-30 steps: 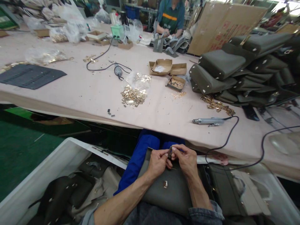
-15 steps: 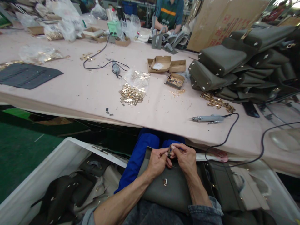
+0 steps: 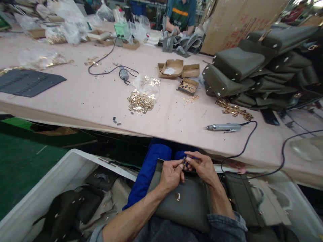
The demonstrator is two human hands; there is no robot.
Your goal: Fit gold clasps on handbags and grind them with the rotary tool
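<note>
A dark olive handbag [image 3: 183,215] lies across my lap, with a small shiny metal lock [image 3: 178,196] on its face. Over its far edge, my left hand [image 3: 171,174] pinches a small metal frame fitting [image 3: 185,162] between thumb and forefinger. My right hand [image 3: 203,166] grips the same fitting from the other side, its fingers bent round it. The fingers partly cover the fitting, and I cannot tell whether it is joined to the bag.
A grey electric screwdriver [image 3: 223,127] lies on the table [image 3: 166,124], its cord hanging down at right. Gold frame fittings [image 3: 141,102] are heaped mid-table. Olive bags [image 3: 239,64] are piled at right. White bins [image 3: 73,158] with bags flank me. A co-worker [image 3: 180,16] sits opposite.
My right hand has shifted slightly right, and its wrist has swung outward. The fitting has turned a little between the fingers. My left hand stays almost in place.
</note>
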